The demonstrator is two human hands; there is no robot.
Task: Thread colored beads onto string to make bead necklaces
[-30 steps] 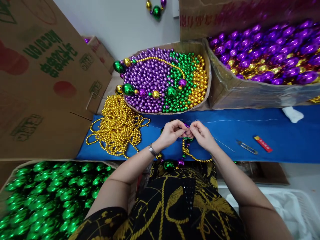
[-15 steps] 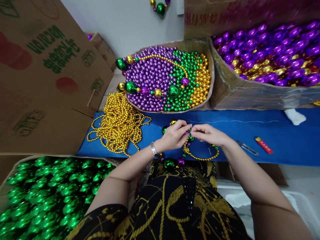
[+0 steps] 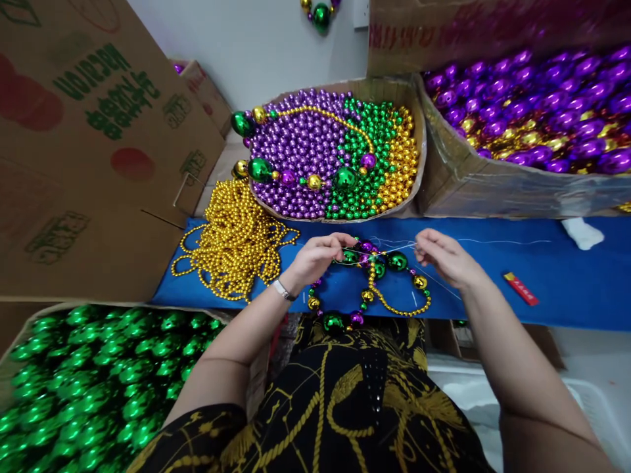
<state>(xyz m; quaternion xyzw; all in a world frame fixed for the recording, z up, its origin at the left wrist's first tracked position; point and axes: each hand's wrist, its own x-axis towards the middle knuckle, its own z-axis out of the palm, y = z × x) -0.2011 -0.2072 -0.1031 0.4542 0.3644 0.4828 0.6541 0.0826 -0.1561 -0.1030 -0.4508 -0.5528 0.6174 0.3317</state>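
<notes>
My left hand [image 3: 323, 255] and my right hand [image 3: 441, 255] are apart above the blue table cloth, each pinching thin clear string [image 3: 397, 249] that runs stretched between them. Below the string lies a bead necklace [image 3: 367, 295] of green, purple and gold beads, with a length of small gold beads looping toward the table's front edge. Big green beads sit close under the string, between the hands. A loose tail of string slants down from my right hand across the cloth.
A heap of gold bead strands [image 3: 236, 243] lies left. Behind stands a box of small purple, green and gold beads [image 3: 335, 154], a finished-looking strand across it. A box of purple beads [image 3: 542, 118], a red packet [image 3: 521, 289] and a box of green beads [image 3: 98, 387] are around.
My hands were together over the necklace; they have moved apart, left hand leftward and right hand rightward, drawing the string between them. More of the necklace shows.
</notes>
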